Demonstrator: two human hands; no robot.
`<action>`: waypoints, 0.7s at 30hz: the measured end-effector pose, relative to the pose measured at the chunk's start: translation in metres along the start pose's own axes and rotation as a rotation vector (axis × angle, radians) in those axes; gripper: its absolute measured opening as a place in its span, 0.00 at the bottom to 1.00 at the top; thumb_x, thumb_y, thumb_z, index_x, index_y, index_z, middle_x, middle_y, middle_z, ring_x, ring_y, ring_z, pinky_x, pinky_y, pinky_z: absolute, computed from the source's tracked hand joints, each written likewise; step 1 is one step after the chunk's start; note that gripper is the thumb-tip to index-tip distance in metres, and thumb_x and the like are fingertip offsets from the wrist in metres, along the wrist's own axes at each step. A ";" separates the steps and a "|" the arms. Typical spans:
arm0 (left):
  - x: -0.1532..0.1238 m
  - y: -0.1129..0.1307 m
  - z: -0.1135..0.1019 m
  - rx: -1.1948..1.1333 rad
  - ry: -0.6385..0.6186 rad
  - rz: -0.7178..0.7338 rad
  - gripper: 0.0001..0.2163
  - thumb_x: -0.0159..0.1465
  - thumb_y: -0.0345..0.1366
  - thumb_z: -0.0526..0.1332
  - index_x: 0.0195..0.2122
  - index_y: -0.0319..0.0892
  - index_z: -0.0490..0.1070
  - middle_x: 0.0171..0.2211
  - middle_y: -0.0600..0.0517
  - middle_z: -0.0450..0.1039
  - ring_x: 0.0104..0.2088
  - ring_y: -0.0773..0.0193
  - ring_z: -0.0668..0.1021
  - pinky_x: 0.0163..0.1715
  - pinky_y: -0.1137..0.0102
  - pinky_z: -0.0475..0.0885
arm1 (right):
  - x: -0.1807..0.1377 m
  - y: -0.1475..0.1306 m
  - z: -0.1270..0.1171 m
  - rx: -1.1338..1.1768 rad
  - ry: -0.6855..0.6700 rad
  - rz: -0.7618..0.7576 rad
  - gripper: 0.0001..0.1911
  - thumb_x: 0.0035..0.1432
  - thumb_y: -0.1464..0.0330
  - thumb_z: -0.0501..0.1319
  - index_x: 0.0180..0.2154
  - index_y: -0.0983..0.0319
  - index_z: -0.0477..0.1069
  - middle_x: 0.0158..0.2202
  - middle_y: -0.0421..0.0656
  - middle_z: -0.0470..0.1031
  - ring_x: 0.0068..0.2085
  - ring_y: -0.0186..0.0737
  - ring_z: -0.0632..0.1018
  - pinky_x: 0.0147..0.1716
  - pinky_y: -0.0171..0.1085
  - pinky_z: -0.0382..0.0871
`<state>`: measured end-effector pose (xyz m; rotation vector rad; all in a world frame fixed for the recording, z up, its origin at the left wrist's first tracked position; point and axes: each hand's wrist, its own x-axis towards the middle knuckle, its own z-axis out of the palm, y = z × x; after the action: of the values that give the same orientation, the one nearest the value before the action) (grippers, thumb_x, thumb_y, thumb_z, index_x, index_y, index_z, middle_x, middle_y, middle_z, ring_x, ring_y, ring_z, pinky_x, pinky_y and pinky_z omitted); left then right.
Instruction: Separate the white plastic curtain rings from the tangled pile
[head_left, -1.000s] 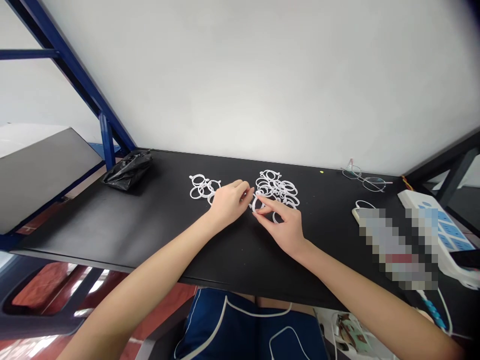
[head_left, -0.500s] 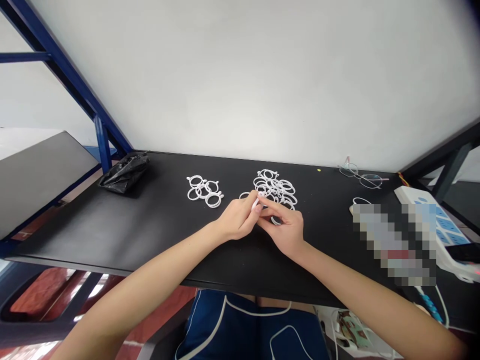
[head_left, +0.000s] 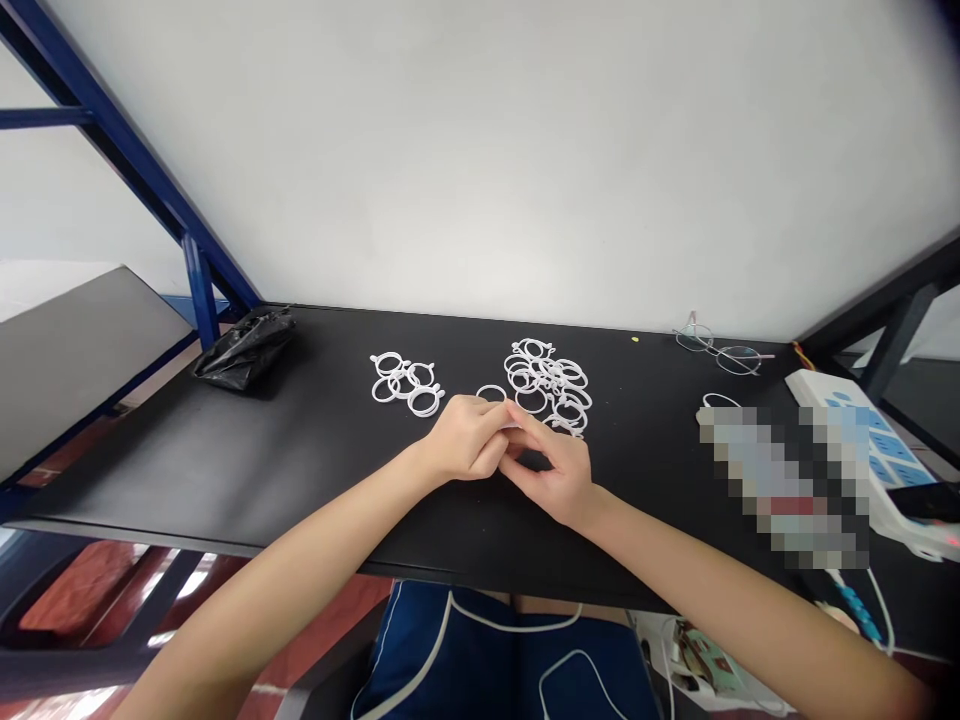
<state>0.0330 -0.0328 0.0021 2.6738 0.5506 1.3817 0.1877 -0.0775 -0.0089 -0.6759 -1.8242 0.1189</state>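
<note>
My left hand and my right hand meet over the black table, fingers pinched together on a small white plastic ring that barely shows between them. Just beyond the fingertips lies a large heap of white rings. A single loose ring lies beside the heap. A smaller cluster of white rings sits to the left of my left hand.
A crumpled black bag lies at the table's back left by a blue steel frame. Wire-rimmed glasses rest at the back right. A white power strip and cables sit at the right edge.
Both hands drew back from the ring heap toward me and closed together on one ring. The left hand left the smaller cluster, which now lies fully uncovered.
</note>
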 end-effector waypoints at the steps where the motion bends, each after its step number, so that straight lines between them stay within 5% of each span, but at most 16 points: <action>1: 0.000 0.000 -0.001 0.013 0.034 0.006 0.08 0.56 0.25 0.46 0.28 0.42 0.61 0.18 0.56 0.66 0.16 0.68 0.63 0.18 0.73 0.60 | 0.001 -0.001 -0.001 0.003 0.010 0.000 0.33 0.56 0.76 0.64 0.61 0.55 0.62 0.33 0.38 0.82 0.28 0.33 0.81 0.30 0.31 0.78; 4: 0.002 0.000 -0.003 0.059 0.126 0.024 0.08 0.58 0.24 0.46 0.28 0.43 0.59 0.17 0.57 0.62 0.15 0.69 0.61 0.18 0.73 0.57 | 0.005 -0.003 -0.009 0.003 0.080 0.026 0.26 0.56 0.77 0.64 0.56 0.57 0.67 0.29 0.37 0.81 0.26 0.34 0.80 0.30 0.32 0.77; 8: 0.004 0.001 -0.006 0.128 0.166 0.074 0.09 0.59 0.23 0.46 0.27 0.43 0.58 0.16 0.58 0.58 0.15 0.69 0.57 0.17 0.72 0.54 | 0.010 -0.002 -0.016 0.029 0.098 0.038 0.06 0.55 0.71 0.66 0.34 0.59 0.70 0.17 0.33 0.70 0.17 0.30 0.72 0.19 0.31 0.68; 11: 0.005 0.003 -0.008 0.170 0.132 0.088 0.09 0.58 0.23 0.45 0.25 0.44 0.56 0.15 0.58 0.57 0.15 0.68 0.56 0.18 0.72 0.53 | 0.010 -0.002 -0.015 0.068 0.002 0.027 0.13 0.59 0.67 0.62 0.25 0.59 0.62 0.14 0.32 0.63 0.15 0.28 0.65 0.15 0.30 0.60; 21: 0.003 0.008 -0.002 0.151 0.020 0.054 0.09 0.57 0.25 0.45 0.23 0.45 0.51 0.15 0.57 0.56 0.15 0.67 0.56 0.19 0.72 0.55 | 0.006 0.001 -0.010 0.067 -0.115 0.030 0.16 0.63 0.72 0.57 0.23 0.60 0.58 0.16 0.32 0.60 0.16 0.26 0.62 0.17 0.29 0.57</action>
<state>0.0357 -0.0397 0.0075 2.8151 0.6128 1.4373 0.1961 -0.0759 -0.0002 -0.6608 -1.9118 0.2427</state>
